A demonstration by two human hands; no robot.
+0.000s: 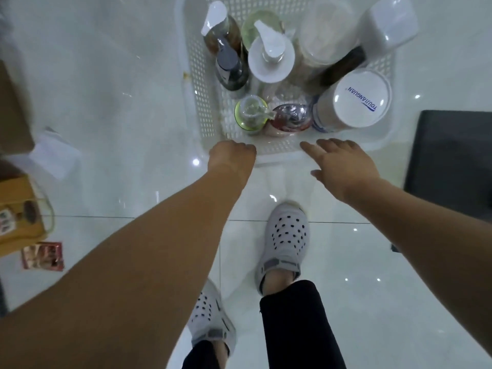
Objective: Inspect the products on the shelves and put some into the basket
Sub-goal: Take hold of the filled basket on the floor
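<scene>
A white perforated basket (282,151) stands on the floor in front of me. It holds several products: a white pump bottle (270,61), a dark pump bottle (230,71), a brown bottle (221,30), a small green-based glass bottle (249,114), a red wrapped item (291,117), a white-lidded jar (360,98) and a clear tub (323,41). My left hand (231,155) has its fingers curled over the basket's near rim at its left corner. With its fingers straight and spread, my right hand (340,161) hovers at the near rim.
The floor is glossy white tile. A cardboard box (18,209) and a red sachet (44,255) lie at the left, with a white block (54,155) nearby. A dark mat (452,155) lies at the right. My feet in grey clogs (287,235) stand just behind the basket.
</scene>
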